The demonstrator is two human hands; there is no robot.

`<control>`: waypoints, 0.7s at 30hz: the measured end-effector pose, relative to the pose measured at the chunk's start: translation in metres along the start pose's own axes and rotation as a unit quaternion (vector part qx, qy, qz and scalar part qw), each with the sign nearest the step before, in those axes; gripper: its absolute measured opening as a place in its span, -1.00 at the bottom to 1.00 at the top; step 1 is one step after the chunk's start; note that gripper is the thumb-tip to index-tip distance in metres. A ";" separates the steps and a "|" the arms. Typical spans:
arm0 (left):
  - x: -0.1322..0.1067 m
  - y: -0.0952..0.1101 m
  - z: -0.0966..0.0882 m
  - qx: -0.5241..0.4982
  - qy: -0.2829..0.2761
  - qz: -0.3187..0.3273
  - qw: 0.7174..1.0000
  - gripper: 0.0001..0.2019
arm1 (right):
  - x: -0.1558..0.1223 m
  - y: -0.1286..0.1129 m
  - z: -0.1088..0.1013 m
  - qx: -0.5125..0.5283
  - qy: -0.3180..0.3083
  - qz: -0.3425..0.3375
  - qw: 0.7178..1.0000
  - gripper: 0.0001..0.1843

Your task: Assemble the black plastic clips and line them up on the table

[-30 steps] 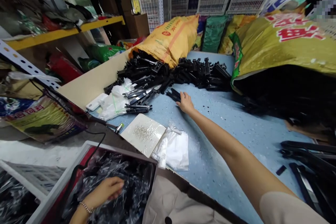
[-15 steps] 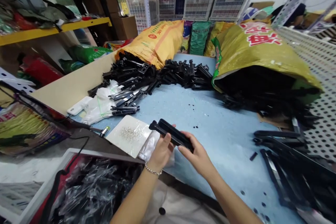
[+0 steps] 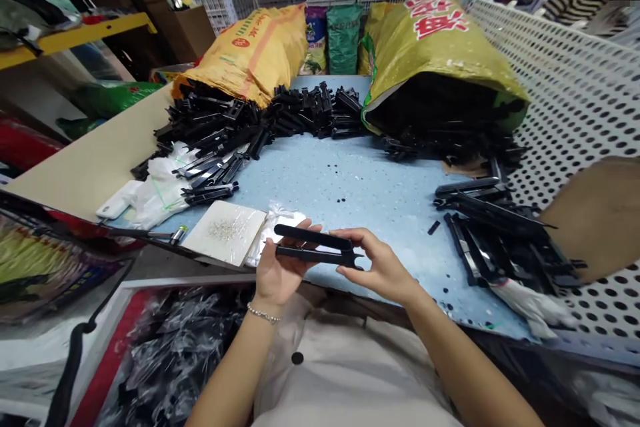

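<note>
A long black two-armed plastic part [image 3: 315,255] is held up over the near edge of the table, its arms joined at the right and spread apart at the left. My right hand [image 3: 380,263] pinches the joined end between thumb and fingers. Around the left end, my left hand [image 3: 285,273] cradles the part, thumb in front and fingers behind the arms. Just left of it lies a white square board [image 3: 227,230] scattered with tiny pale bits, which are too small to name. Crumpled white cloth or plastic [image 3: 280,217] sits beside the board.
Black parts spill from an orange sack [image 3: 250,47] and a yellow-green sack [image 3: 445,47] at the back. More black parts [image 3: 505,233] are piled at right, near a perforated white panel [image 3: 565,93]. A bin [image 3: 135,280] of plastic-wrapped black items stands below left.
The black part has turned to lie nearly level, and its two arms now stand apart. My left hand has opened up under its left end. The head view has shifted.
</note>
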State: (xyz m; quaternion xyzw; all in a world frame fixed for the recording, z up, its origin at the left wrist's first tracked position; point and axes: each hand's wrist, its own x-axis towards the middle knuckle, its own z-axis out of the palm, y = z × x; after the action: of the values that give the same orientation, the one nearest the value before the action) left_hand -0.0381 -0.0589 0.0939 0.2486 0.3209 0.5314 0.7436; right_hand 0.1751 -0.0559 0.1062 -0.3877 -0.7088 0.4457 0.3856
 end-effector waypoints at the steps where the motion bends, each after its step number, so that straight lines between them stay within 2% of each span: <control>1: -0.006 0.004 -0.007 0.019 -0.021 -0.008 1.000 -0.10 | -0.001 -0.003 -0.005 -0.006 -0.015 -0.013 1.000 -0.47; 3: -0.015 0.015 -0.018 0.045 -0.046 -0.018 0.998 0.06 | -0.001 -0.007 -0.015 -0.006 -0.045 -0.025 0.999 -0.47; 5: -0.022 0.025 -0.026 0.083 -0.047 -0.035 0.995 0.04 | 0.001 -0.009 -0.023 -0.008 -0.084 -0.030 0.996 -0.47; 7: -0.026 0.030 -0.029 0.160 -0.032 -0.079 0.983 -0.20 | 0.003 -0.009 -0.029 -0.024 -0.127 -0.032 0.991 -0.46; 9: -0.027 0.028 -0.027 0.238 -0.004 -0.109 0.965 -0.45 | 0.006 -0.006 -0.029 -0.045 -0.124 -0.028 0.991 -0.45; 12: -0.026 0.016 -0.019 0.274 0.058 -0.064 0.958 -0.53 | 0.007 -0.002 -0.022 -0.079 -0.014 -0.023 0.997 -0.46; 16: -0.023 0.004 -0.005 0.303 0.107 0.004 0.947 -0.51 | 0.010 0.000 -0.004 -0.125 0.141 -0.048 0.981 -0.73; 19: -0.019 0.001 0.005 0.347 0.131 0.042 0.928 -0.55 | 0.019 0.003 0.007 -0.152 0.222 -0.059 0.961 -0.85; 21: -0.015 0.001 0.010 0.374 0.141 0.060 0.915 -0.58 | 0.028 0.007 0.009 -0.163 0.254 -0.059 0.952 -0.89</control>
State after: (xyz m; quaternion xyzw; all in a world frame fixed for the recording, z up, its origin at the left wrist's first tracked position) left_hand -0.0346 -0.0730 0.1044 0.4496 0.5823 0.4461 0.5098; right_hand 0.1567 -0.0317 0.1024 -0.5032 -0.6719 0.1880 0.5099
